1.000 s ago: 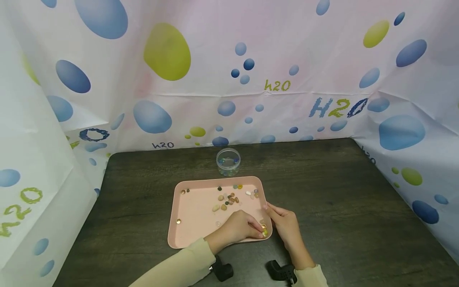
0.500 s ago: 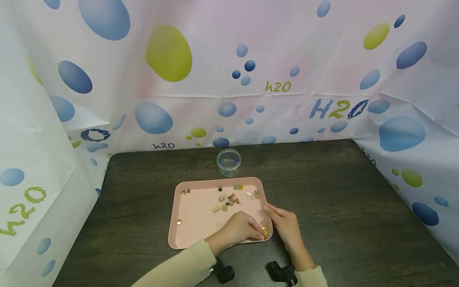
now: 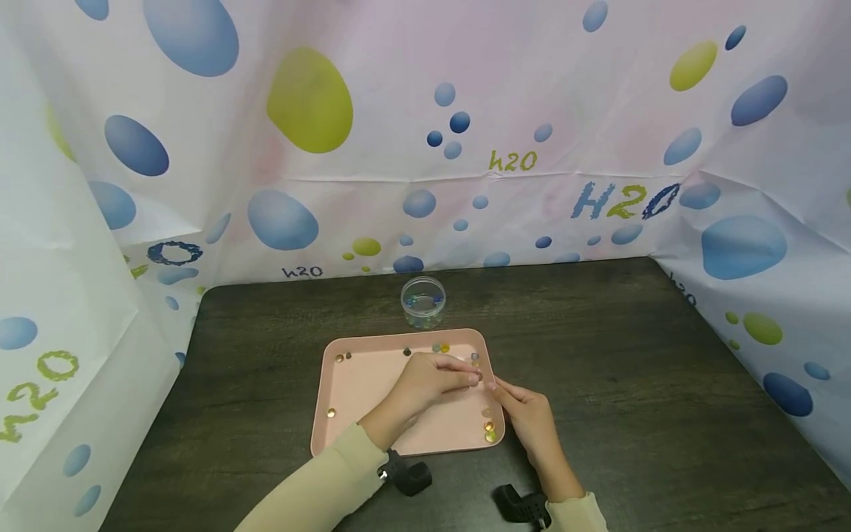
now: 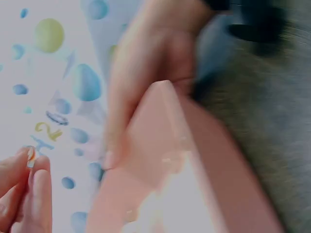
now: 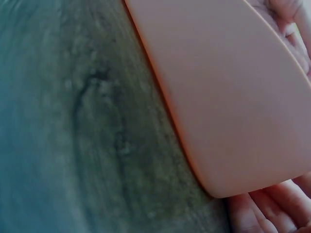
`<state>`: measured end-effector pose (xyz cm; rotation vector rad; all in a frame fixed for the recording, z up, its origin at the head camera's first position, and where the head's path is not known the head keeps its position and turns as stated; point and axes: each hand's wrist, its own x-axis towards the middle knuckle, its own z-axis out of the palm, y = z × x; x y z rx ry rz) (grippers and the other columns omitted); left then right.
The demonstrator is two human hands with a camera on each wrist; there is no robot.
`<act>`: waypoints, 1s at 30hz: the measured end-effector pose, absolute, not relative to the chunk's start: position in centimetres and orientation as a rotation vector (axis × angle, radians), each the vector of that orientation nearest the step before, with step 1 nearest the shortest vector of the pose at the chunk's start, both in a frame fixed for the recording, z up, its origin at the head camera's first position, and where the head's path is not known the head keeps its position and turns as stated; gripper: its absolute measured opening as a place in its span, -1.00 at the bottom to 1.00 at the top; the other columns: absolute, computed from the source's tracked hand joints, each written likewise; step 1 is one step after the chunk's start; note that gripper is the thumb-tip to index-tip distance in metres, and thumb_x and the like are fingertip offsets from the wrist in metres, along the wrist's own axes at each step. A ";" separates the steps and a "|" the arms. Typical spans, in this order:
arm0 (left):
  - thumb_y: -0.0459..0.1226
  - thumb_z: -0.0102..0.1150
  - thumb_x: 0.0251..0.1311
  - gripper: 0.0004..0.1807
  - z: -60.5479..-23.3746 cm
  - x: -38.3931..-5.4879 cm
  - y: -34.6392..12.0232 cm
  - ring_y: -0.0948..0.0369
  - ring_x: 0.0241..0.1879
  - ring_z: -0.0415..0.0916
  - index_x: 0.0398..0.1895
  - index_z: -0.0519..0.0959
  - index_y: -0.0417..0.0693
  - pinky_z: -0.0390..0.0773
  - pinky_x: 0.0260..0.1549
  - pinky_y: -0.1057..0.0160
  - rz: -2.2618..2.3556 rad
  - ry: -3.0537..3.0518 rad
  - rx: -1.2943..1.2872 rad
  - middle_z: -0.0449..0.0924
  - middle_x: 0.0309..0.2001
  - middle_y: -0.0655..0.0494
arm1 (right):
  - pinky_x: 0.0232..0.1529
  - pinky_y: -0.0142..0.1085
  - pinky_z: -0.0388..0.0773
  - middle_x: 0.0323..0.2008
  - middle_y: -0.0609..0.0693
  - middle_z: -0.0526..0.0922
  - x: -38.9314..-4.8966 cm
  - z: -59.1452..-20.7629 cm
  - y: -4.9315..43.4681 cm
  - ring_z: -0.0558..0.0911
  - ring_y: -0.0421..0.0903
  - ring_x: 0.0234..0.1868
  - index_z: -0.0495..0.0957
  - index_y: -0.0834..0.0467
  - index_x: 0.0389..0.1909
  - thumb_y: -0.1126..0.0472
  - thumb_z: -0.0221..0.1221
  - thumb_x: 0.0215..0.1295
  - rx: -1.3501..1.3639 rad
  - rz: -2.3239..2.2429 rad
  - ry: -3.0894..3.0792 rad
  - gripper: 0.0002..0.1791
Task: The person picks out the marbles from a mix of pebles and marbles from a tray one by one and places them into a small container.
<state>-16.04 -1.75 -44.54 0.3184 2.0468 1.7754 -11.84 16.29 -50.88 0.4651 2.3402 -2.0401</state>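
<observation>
My left hand (image 3: 422,388) is over the right part of a pink tray (image 3: 359,436), its fingertips close to the right rim. In the left wrist view its thumb and fingers pinch a small glassy bead (image 4: 31,156), orange and clear. My right hand (image 3: 530,417) grips the tray's right rim, thumb on top. Near the front right corner lie an amber bead (image 3: 489,426) and a yellow one (image 3: 490,437). A dark stone (image 3: 407,352) and a yellow-orange bead (image 3: 445,348) sit toward the back. My left hand hides the stones in the middle.
Behind the tray stands a clear round jar (image 3: 423,301) with blue beads inside. Dark wood-grain tabletop (image 3: 598,369) surrounds both. A printed white curtain (image 3: 399,111) rises at the back and sides. Gold beads (image 3: 331,413) lie along the tray's left side.
My left hand has moved from the tray's front right corner back along the right side, uncovering the amber and yellow beads and covering the middle stones. My right hand has stayed at the rim.
</observation>
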 end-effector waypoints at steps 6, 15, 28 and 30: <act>-0.06 0.38 -0.07 -0.64 -42.9 -17.4 -2.7 0.34 -0.36 0.55 -0.19 0.70 -0.01 0.57 -0.14 0.11 1.882 1.949 0.153 0.68 -0.18 0.16 | -0.12 -0.30 0.60 -0.04 0.13 0.63 -11.9 -50.9 16.3 0.61 -0.04 -0.01 0.60 0.18 -0.01 -0.06 0.24 0.15 0.466 -2.031 2.374 -0.52; -0.15 0.37 -0.04 -0.57 -41.5 -19.4 -3.5 0.31 -0.26 0.64 -0.06 0.63 -0.11 0.60 -0.34 0.30 2.076 1.808 -0.008 0.69 -0.16 0.07 | -0.12 -0.29 0.60 -0.01 0.15 0.61 -11.9 -51.0 16.2 0.61 -0.01 0.00 0.58 0.20 0.01 -0.06 0.24 0.16 0.466 -2.062 2.328 -0.50; -0.35 0.27 0.08 -0.66 -41.8 -24.0 -4.1 0.14 -0.11 0.63 -0.06 0.58 -0.33 0.55 -0.03 0.28 2.357 1.829 -0.068 0.62 -0.07 -0.15 | -0.07 -0.24 0.59 -0.05 0.12 0.63 -11.7 -51.3 16.0 0.58 0.00 0.05 0.62 0.16 -0.03 0.02 0.24 0.18 0.489 -2.001 2.435 -0.60; -0.35 0.28 0.07 -0.67 -41.7 -24.6 -4.1 0.19 -0.15 0.64 -0.08 0.59 -0.32 0.55 -0.03 0.27 2.364 1.856 -0.075 0.63 -0.08 -0.12 | -0.10 -0.27 0.60 -0.05 0.12 0.63 -11.7 -51.3 16.1 0.59 -0.01 0.03 0.62 0.16 -0.03 0.02 0.24 0.18 0.488 -2.008 2.433 -0.60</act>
